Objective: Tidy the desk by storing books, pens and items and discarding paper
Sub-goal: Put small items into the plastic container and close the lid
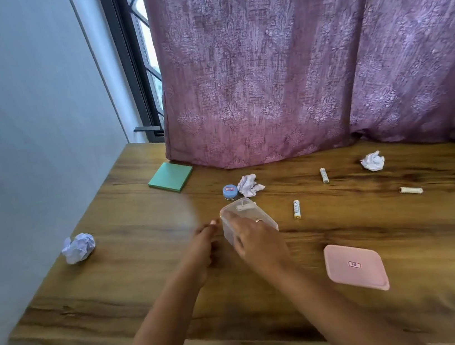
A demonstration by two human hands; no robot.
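Note:
My right hand grips a clear plastic container at the middle of the wooden desk; a small white item lies inside it. My left hand is just left of the container, blurred, fingers together, holding nothing that I can see. The container's pink lid lies to the right, near the front. Three white batteries lie loose: one right of the container, one further back, one at the right. Crumpled paper balls sit at the left edge, behind the container and at the back right.
A green sticky-note pad lies at the back left. A small blue round jar stands beside the middle paper ball. A purple curtain hangs over the desk's back edge. A pale wall borders the desk on the left.

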